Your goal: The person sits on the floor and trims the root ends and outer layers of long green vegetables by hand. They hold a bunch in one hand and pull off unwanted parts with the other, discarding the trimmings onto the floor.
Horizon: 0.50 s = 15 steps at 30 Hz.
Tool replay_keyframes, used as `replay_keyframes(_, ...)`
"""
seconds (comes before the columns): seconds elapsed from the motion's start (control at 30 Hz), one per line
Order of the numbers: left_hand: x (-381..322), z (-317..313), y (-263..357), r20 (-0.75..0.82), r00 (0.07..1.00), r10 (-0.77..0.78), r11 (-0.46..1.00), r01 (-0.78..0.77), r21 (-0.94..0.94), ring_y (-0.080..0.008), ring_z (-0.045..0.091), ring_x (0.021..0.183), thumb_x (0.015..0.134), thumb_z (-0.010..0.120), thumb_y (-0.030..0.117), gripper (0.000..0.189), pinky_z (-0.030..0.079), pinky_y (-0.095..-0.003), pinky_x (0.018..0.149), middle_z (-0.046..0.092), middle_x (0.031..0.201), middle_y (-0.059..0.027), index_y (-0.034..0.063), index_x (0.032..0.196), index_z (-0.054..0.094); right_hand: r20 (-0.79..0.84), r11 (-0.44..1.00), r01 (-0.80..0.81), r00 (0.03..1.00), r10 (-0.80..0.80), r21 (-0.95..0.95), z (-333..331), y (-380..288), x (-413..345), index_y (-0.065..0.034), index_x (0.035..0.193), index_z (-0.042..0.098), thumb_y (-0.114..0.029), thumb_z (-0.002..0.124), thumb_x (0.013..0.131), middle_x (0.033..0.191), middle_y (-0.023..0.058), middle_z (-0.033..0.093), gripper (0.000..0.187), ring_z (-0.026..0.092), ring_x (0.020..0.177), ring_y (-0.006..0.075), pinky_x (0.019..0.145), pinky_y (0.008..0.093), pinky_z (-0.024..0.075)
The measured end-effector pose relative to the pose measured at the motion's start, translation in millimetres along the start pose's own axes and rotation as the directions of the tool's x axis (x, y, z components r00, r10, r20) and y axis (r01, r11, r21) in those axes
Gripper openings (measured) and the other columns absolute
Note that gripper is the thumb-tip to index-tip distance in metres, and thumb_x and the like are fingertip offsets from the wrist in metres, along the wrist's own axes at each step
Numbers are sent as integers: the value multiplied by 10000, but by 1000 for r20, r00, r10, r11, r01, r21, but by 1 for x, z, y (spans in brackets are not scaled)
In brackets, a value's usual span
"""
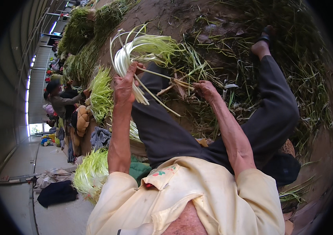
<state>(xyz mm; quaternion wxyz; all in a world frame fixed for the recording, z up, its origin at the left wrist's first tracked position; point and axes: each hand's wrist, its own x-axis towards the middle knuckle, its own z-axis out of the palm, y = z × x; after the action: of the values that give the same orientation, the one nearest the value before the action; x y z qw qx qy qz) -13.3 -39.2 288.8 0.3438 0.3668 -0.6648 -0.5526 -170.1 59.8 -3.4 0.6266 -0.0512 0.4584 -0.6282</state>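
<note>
My left hand (126,83) is closed around a looped bundle of long white stalks (123,60) with yellow-green tips that droop to the right. A few loose stalks stick out below the bundle, toward my lap. My right hand (205,89) is to the right, its thumb and fingers pinched at the end of some brownish, dry-looking stalks (184,83). One pale stalk runs from the left hand toward these brown ones. Whether it is joined to them cannot be told. Both hands are above my spread legs.
Loose green leaves and stalks (243,73) cover the ground ahead and right. Pale green bundles (91,173) stand at my left, near a grey cloth (100,137). Another person (63,101) sits farther left, by another bundle (101,94). Large green heaps (78,29) lie beyond.
</note>
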Motion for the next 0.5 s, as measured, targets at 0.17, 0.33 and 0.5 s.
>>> replay_keyframes(0.17, -1, -4, 11, 13, 1000, 15, 1000, -16, 27, -122, 653, 771, 858, 662, 193, 134, 360, -177, 425, 677, 853, -51, 73, 913, 643, -121, 999, 45, 992, -47, -18, -22, 13, 6, 30, 878, 614, -90, 651, 776, 652, 63, 602, 162, 505, 510, 124, 438, 267, 353)
replay_keyframes(0.33, -8, -9, 22, -72, 996, 44, 999, -44, 6, -112, 654, 730, 860, 658, 185, 138, 351, -175, 424, 681, 827, -45, 76, 941, 635, -259, 987, 47, 962, -87, -157, -45, 21, 12, 9, 859, 626, -129, 687, 752, 652, 42, 596, 185, 499, 502, 124, 451, 288, 363)
replay_keyframes(0.5, 3, -31, 57, -151, 979, 138, 989, -144, -26, -122, 642, 779, 859, 654, 179, 160, 357, -176, 424, 677, 863, -62, 68, 968, 619, -333, 997, 70, 940, -77, -33, -70, 38, 17, 0, 835, 618, -142, 701, 737, 648, 42, 598, 192, 508, 495, 127, 442, 284, 366)
